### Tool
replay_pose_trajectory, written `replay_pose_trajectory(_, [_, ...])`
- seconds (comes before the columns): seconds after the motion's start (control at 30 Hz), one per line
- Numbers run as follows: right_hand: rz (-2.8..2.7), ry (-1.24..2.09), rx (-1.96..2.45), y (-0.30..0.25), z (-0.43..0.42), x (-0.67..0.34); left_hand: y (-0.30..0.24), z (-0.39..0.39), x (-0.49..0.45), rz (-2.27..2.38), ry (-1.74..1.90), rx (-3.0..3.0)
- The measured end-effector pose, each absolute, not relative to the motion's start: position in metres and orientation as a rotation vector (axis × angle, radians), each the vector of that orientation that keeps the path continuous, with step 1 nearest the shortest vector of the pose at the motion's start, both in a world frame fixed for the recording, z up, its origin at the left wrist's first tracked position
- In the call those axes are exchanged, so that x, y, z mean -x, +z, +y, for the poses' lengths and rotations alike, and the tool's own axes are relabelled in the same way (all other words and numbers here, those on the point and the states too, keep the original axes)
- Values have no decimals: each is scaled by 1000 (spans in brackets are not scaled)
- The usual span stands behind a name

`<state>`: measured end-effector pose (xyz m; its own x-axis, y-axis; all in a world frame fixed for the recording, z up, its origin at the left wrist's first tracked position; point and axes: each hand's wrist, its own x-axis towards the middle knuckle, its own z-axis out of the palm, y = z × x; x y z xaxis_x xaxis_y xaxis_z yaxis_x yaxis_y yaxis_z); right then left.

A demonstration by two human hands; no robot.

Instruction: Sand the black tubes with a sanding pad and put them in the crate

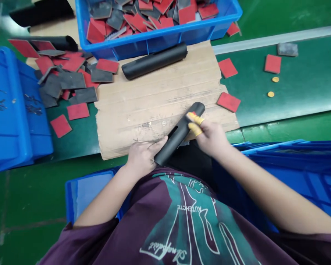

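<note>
A black tube (pixel 179 137) with a slot in its side lies slanted at the front edge of the cardboard, close to my body. My left hand (pixel 142 156) is closed round its lower end, the index finger stretched along the tube. Yellow covers wrap two fingertips of my right hand (pixel 211 136), which is slightly blurred. Those fingers pinch a small red pad (pixel 194 113) against the tube near its upper end; most of the pad is hidden. Behind them, a second black tube (pixel 154 60) rests on the cardboard sheet (pixel 127 106).
A blue bin (pixel 149 38) full of red and grey pads stands at the back. More pads (pixel 71 81) are heaped left, beside a blue crate (pixel 11 110). Loose red pads (pixel 228 102) and yellow finger covers (pixel 270 94) lie right. Blue crates (pixel 292 158) stand below the table's right edge.
</note>
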<state>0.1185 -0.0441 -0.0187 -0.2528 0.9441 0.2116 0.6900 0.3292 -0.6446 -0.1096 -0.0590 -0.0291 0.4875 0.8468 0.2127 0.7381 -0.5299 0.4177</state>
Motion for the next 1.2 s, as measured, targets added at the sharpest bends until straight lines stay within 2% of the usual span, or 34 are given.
replay_pose_trajectory(0.13, [-2321,656,1080,-18,-56,-113,-30,-58,111,1356,563,-2444])
replay_pose_trajectory(0.33, [-1955,558,1392,-28,-34,-128,-31,-59,112,1302,642,-2321])
replay_pose_trajectory(0.53, [-2353,670,1091,-20,-55,-113,-35,-61,110,1299,655,-2203])
replay_pose_trajectory(0.7, [-1936,541,1448,-32,-27,-134,-37,-64,110,1249,758,-2114])
replay_pose_trajectory(0.83, [-2276,709,1089,-31,-41,-124,-41,-65,111,1239,785,-2079])
replay_pose_trajectory(0.9, [-2268,679,1109,-31,-36,-126,-44,-67,112,1235,783,-2107])
replay_pose_trajectory(1.03, [-1886,584,1513,-37,-12,-140,-48,-69,112,1275,748,-2229])
replay_pose_trajectory(1.2, [-2196,811,1394,-34,-15,-137,-45,-66,112,1286,690,-2533])
